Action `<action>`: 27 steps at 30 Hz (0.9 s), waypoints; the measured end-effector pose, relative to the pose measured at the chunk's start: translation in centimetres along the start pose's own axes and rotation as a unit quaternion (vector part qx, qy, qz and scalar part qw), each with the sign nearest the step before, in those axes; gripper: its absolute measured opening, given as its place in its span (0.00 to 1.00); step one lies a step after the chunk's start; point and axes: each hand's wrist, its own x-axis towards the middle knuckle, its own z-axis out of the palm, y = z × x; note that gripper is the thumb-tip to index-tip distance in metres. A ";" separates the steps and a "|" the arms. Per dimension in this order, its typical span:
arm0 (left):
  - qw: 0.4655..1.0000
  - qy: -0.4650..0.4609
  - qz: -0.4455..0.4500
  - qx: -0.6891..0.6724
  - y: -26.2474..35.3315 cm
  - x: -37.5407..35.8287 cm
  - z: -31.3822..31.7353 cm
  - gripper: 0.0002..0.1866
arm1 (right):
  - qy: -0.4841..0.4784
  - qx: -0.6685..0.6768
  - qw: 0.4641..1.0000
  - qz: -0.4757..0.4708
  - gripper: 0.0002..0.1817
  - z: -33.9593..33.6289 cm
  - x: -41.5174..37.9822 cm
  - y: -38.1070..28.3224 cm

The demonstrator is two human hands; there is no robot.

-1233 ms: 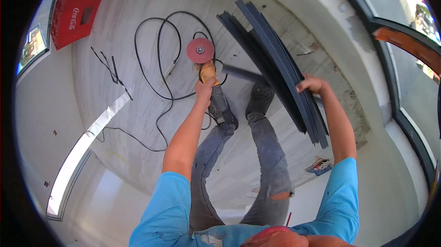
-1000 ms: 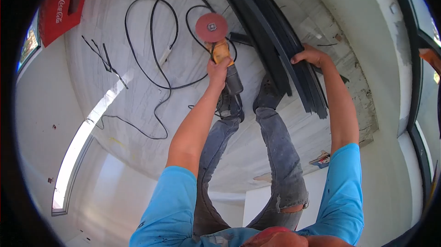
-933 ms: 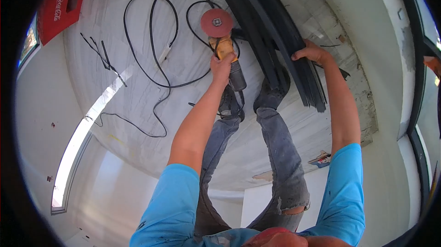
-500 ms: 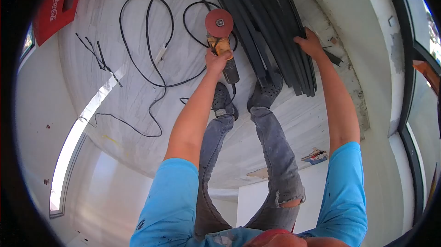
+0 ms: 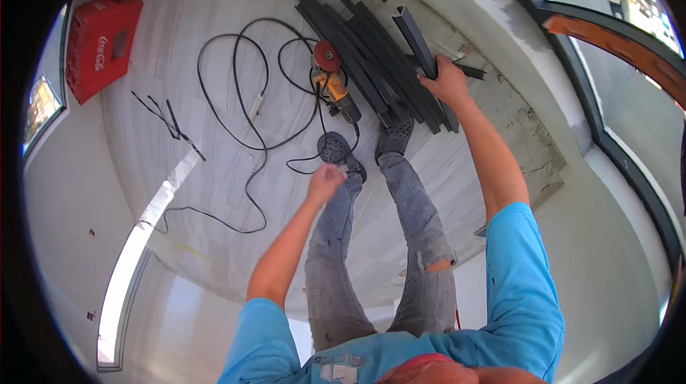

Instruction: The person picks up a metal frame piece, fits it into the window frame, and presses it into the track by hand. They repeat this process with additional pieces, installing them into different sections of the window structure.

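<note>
My right hand (image 5: 446,82) is closed on the near end of a dark grey metal channel (image 5: 416,40), lifted at an angle above the pile. Under it lies a stack of long dark metal profiles (image 5: 364,59), side by side on the floor. The angle grinder (image 5: 337,95), with a yellow and black body and a reddish disc (image 5: 326,56), rests on the floor left of the stack. My left hand (image 5: 326,182) is empty above my left shoe, apart from the grinder; its fingers are slightly blurred but look loosely open.
A black power cord (image 5: 236,62) loops over the floor left of the grinder. Thin dark strips (image 5: 171,123) lie farther left. A red Coca-Cola crate (image 5: 103,45) stands at the far left. A low wall and window frame (image 5: 607,145) run along the right. My shoes (image 5: 394,137) stand near the profiles.
My left hand has let go of the grinder, now on the floor, and moved back toward me. My right hand has raised one metal channel off the stack. The view has shifted.
</note>
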 end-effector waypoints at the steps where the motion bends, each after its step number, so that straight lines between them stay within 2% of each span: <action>1: 1.000 -0.007 0.004 0.009 0.5 -3.5 0.5 0.19 | 0.034 0.016 0.999 0.012 0.26 -2.0 -1.3 -0.8; 2: 1.000 -0.014 0.011 0.019 1.4 -7.0 1.0 0.17 | 0.051 0.017 0.998 0.013 0.26 -4.1 -2.8 -1.4; 4: 0.996 -0.084 -0.014 -0.024 5.0 -14.9 1.0 0.15 | 0.102 0.050 0.993 0.035 0.23 -7.6 -6.5 -2.6; 5: 0.989 -0.134 0.003 -0.058 5.5 -18.2 1.0 0.14 | 0.114 0.066 0.989 0.065 0.21 -9.6 -8.5 -3.5; 8: 0.958 -0.248 0.047 -0.134 10.6 -29.4 -0.4 0.14 | 0.179 0.078 0.981 0.022 0.20 -13.5 -13.8 -4.1; 10: 0.934 -0.319 0.029 -0.158 15.5 -36.9 -2.3 0.11 | 0.197 0.078 0.977 0.010 0.20 -16.7 -17.7 -5.4; 11: 0.937 -0.315 0.050 -0.143 18.3 -40.2 -3.5 0.11 | 0.195 0.080 0.978 0.000 0.20 -19.1 -18.5 -6.5; 13: 0.888 -0.439 0.123 -0.059 22.2 -47.3 -5.6 0.11 | 0.238 0.091 0.967 -0.010 0.20 -23.5 -21.0 -8.9; 15: 0.816 -0.545 0.189 0.014 25.2 -53.5 -7.9 0.11 | 0.251 0.145 0.957 -0.001 0.21 -27.7 -24.8 -12.4; 16: 0.814 -0.547 0.195 0.026 26.7 -56.8 -8.1 0.11 | 0.264 0.146 0.953 0.000 0.21 -30.0 -27.0 -14.2; 18: 0.626 -0.695 0.354 -0.019 29.0 -63.1 -8.2 0.12 | 0.325 0.183 0.928 -0.012 0.22 -34.1 -31.5 -16.9; 20: 0.614 -0.698 0.367 0.008 30.5 -68.5 -7.8 0.11 | 0.335 0.165 0.928 -0.006 0.19 -35.7 -34.9 -16.6; 22: 0.597 -0.707 0.378 0.034 30.0 -71.7 -8.1 0.11 | 0.428 0.327 0.826 -0.166 0.12 -38.7 -40.4 -19.2; 23: 0.587 -0.704 0.394 0.073 29.6 -72.4 -9.1 0.10 | 0.440 0.361 0.802 -0.183 0.10 -39.9 -42.7 -20.2; 24: 0.573 -0.702 0.408 0.109 29.4 -72.9 -9.9 0.09 | 0.464 0.349 0.795 -0.174 0.10 -40.9 -45.1 -20.8; 25: 0.526 -0.739 0.410 0.092 29.9 -73.4 -10.5 0.08 | 0.429 0.419 0.784 -0.161 0.10 -41.9 -47.3 -21.5; 26: 0.507 -0.753 0.406 0.107 29.8 -73.6 -10.8 0.08 | 0.391 0.487 0.766 -0.153 0.12 -42.4 -49.5 -21.7; 27: 0.492 -0.765 0.407 0.080 29.3 -73.7 -11.3 0.09 | 0.412 0.479 0.761 -0.148 0.12 -42.4 -51.5 -22.1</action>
